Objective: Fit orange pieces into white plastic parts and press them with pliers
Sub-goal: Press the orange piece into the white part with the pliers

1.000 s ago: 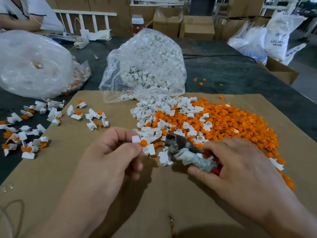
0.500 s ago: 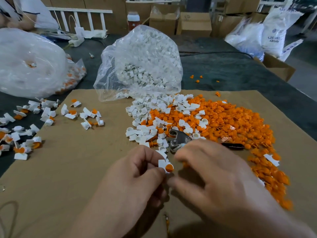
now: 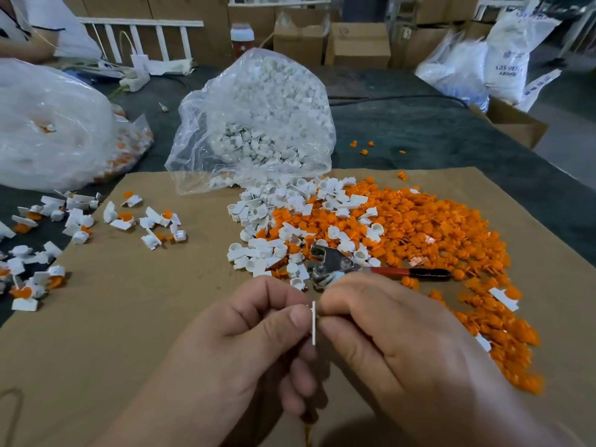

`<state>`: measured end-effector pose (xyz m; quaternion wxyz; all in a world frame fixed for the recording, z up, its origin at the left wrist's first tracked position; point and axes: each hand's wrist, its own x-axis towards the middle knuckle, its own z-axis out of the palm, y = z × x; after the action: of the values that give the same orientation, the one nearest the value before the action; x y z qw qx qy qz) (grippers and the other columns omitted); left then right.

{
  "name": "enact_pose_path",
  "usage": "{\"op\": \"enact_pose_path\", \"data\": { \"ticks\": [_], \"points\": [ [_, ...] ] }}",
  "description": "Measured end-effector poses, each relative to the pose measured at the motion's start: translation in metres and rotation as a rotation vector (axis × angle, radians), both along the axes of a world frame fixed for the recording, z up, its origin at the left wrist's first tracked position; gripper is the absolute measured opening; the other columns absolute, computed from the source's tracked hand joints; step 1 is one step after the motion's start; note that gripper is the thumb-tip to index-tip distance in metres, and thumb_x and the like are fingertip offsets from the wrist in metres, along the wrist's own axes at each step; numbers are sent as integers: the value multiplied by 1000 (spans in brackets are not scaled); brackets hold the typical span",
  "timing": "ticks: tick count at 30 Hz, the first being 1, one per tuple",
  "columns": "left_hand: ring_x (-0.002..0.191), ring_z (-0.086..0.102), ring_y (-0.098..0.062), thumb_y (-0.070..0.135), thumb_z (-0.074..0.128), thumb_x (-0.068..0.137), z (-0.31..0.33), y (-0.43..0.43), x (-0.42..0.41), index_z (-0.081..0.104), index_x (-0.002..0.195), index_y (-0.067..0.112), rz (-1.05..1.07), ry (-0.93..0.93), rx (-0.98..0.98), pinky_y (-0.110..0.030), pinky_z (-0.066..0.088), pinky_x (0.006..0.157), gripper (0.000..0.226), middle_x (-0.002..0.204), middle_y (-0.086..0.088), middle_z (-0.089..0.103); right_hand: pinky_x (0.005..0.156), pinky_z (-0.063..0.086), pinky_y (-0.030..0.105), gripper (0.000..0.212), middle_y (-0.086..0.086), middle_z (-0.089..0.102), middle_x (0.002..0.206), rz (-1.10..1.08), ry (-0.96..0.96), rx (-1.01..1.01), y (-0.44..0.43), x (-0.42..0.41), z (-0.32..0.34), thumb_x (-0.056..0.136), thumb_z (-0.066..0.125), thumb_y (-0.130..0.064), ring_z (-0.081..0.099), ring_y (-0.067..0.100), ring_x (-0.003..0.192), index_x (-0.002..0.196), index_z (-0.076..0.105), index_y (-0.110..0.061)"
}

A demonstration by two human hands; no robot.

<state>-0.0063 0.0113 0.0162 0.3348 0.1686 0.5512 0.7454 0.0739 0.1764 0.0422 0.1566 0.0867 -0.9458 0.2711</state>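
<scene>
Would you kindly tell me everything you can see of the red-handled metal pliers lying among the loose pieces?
The red-handled metal pliers lie flat on the brown cardboard sheet, at the near edge of the heap of white and orange plastic pieces, some touching them. The grey steel head, with round rivets, points left; one red handle with a dark end stretches right. The right hand hides the head's near part; neither hand grips them.

From my remote station I could read nothing for certain: the sack [image 3: 508,64] at far right carried two lines of dark blue print, too blurred to make out, and small labels on the boxes [image 3: 356,43] stayed illegible.
</scene>
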Motion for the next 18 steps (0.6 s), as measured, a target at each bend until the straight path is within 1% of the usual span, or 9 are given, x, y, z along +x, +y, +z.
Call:
{"op": "enact_pose_path", "data": {
  "ticks": [2,5,7,10,12,14,16,17,18],
  "points": [
    [39,56,-23,35,81,63,-4,-1,-2,70,78,13,2,36,6,-24,44,37,29,61,-18,61,64,48,27,22,-18,50,91,-9,-41,-44,-1,0,0,94,36,-51,54,5,82,92,52,-35],
    [44,59,-25,57,82,68,-14,-6,-3,71,85,24,15,231,-60,-28,46,42,39,63,-12,65,63,45,24,34,-14,55,88,-60,-152,-127,-3,1,-3,87,29,-64,55,7,81,88,50,-37],
    [49,63,-25,66,76,75,-22,-9,-1,70,98,27,53,380,-89,-32,49,46,46,67,-7,69,52,42,19,30,-14,60,71,-97,-285,-424,-6,1,0,86,40,-60,57,4,62,81,56,-35],
    [60,67,-18,63,63,90,-31,-10,2,67,110,34,140,773,-162,-34,55,52,35,79,3,71,37,28,24,29,-4,47,46,-101,-670,-1039,-9,-3,3,78,52,-43,39,12,35,60,57,-21],
    [64,70,-17,57,60,94,-29,-8,5,66,109,36,174,914,-158,-33,56,53,26,84,5,71,38,24,19,27,3,42,44,-106,-775,-1208,-9,-5,4,73,53,-36,33,15,32,53,55,-18],
    [56,68,-19,62,63,89,-20,-5,6,68,104,34,183,740,-144,-30,55,49,32,73,0,71,39,32,22,29,-3,50,46,-106,-656,-1024,-9,-3,3,75,54,-46,43,12,36,61,59,-21],
    [43,61,-20,59,70,78,-15,-6,2,70,92,31,146,465,-133,-28,48,42,32,58,-6,66,51,42,23,28,-12,62,72,-120,-324,-468,-8,0,-1,82,46,-63,59,5,60,84,59,-39],
    [39,57,-20,53,72,71,-13,-7,-1,71,85,28,111,334,-99,-26,45,39,29,54,-9,63,57,45,23,26,-16,60,85,-96,-179,-215,-7,2,-2,86,41,-65,60,3,74,93,55,-45],
    [36,54,-20,47,74,66,-9,-7,-3,71,80,23,74,227,-62,-24,43,36,28,53,-12,61,59,47,26,24,-16,56,90,-70,-88,-77,-6,3,-2,90,39,-61,58,4,79,99,53,-44]
  ]
}}
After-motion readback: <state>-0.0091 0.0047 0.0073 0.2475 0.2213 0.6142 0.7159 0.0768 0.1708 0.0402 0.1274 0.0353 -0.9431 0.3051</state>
